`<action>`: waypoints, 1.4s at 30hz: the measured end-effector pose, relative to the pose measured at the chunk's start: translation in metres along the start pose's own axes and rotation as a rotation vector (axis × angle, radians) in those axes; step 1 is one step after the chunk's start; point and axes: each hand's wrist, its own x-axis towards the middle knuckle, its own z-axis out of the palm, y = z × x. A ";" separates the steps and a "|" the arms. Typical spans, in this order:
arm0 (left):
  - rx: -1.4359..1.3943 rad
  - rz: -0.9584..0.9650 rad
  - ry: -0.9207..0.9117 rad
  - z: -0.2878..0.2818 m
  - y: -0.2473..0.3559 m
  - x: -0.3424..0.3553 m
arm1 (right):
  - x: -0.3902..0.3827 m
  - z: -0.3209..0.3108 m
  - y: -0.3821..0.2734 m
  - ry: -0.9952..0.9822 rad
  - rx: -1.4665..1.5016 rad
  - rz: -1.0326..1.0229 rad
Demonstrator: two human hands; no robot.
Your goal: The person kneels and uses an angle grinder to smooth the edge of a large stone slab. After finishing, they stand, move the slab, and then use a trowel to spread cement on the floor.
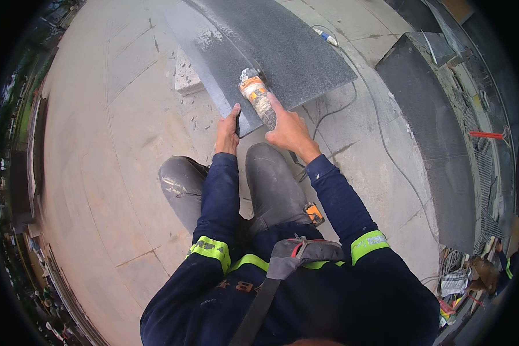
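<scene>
A dark grey stone slab (305,63) lies propped in front of me, with a lighter band along its left edge. My right hand (285,127) is wrapped round a dusty orange angle grinder (255,92), whose head rests on or just above the slab near its front left. My left hand (228,130) grips the slab's left edge near the front corner, thumb up beside the grinder. A pale dusty block (185,75) shows under the slab's left side, with chips around it on the floor. My knees are below the slab's front edge.
Concrete floor (109,173) surrounds me. A grey cord (386,161) runs along the floor at the right, and a blue-white connector (328,38) lies beyond the slab. Dark slabs (432,144), a red tool (484,134) and clutter (452,285) line the right side.
</scene>
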 end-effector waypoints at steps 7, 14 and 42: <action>-0.019 -0.108 -0.011 -0.017 -0.012 0.024 | -0.043 -0.012 0.001 -0.034 0.033 0.047; -0.064 -0.102 -0.038 -0.024 -0.015 0.041 | -0.049 -0.011 0.000 -0.039 0.016 0.051; 0.039 -0.033 0.006 -0.019 -0.017 0.030 | 0.001 -0.003 -0.005 -0.045 -0.020 0.015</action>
